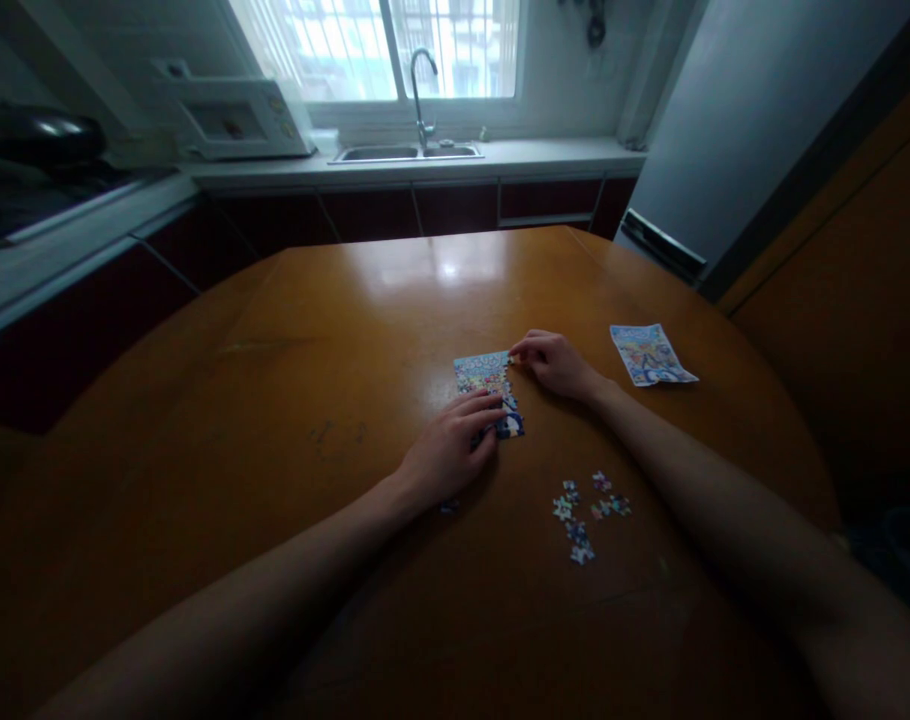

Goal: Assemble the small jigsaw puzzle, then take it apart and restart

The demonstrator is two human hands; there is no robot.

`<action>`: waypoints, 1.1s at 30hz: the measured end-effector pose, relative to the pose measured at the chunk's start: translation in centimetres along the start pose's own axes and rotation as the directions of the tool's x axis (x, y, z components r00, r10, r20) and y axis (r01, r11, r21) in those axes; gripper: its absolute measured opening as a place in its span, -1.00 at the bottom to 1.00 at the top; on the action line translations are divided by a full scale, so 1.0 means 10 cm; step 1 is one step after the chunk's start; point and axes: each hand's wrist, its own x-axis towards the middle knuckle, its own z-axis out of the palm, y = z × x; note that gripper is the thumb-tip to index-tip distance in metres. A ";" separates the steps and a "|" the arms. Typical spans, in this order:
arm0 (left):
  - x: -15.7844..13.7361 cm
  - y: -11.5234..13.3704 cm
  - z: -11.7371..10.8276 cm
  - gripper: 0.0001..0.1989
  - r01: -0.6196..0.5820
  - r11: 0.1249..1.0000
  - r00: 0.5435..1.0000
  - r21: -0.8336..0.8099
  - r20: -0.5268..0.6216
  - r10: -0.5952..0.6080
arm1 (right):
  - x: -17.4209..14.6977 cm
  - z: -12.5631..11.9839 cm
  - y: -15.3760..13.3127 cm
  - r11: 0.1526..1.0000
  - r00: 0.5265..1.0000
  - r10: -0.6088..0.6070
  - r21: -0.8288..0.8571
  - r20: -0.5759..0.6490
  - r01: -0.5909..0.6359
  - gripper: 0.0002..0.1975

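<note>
A partly joined jigsaw puzzle lies on the table, with a straight left side and a jagged right side. My left hand rests over its lower left part, fingers stretched out and covering some of the picture. At the upper right corner, my right hand pinches a small puzzle piece against the puzzle's edge; the fingers partly hide it. Several loose puzzle pieces are scattered nearer to me, below my right forearm. Another loose piece shows just under my left wrist.
A creased printed picture sheet lies to the right on the wooden table. Behind stand a counter with a sink, a faucet and a white microwave. A fridge is at the right, a pan far left.
</note>
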 end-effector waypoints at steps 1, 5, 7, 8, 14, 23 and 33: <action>0.00 0.00 0.00 -0.68 -0.002 1.000 1.000 -0.001 0.000 0.002 | 0.00 0.00 0.00 1.000 1.000 0.001 0.002 0.001 -0.001 -0.73; -0.01 -0.01 0.01 -0.68 -0.002 1.000 1.000 0.005 0.006 0.002 | 0.00 0.00 0.00 1.000 1.000 -0.008 0.009 -0.006 0.008 -0.71; -0.01 -0.02 0.01 -0.68 -0.001 1.000 1.000 0.006 0.010 0.001 | 0.01 0.00 0.00 1.000 1.000 -0.004 0.003 -0.007 0.004 -0.72; -0.01 -0.02 0.01 -0.68 -0.001 1.000 1.000 0.003 0.011 0.001 | 0.01 0.00 -0.01 1.000 1.000 0.002 0.000 -0.005 -0.002 -0.73; -0.01 -0.02 0.01 -0.68 0.002 1.000 1.000 -0.011 0.003 -0.002 | 0.00 0.01 -0.01 1.000 1.000 0.009 0.011 -0.014 -0.008 -0.73; 0.00 0.00 -0.01 -0.69 0.000 1.000 1.000 -0.006 0.000 0.000 | 0.01 0.01 -0.01 1.000 1.000 0.012 0.013 -0.015 -0.012 -0.72; 0.00 0.01 -0.02 -0.70 -0.047 0.998 0.998 -0.038 -0.031 0.045 | 0.01 0.00 -0.02 1.000 1.000 0.019 0.010 -0.017 -0.018 -0.71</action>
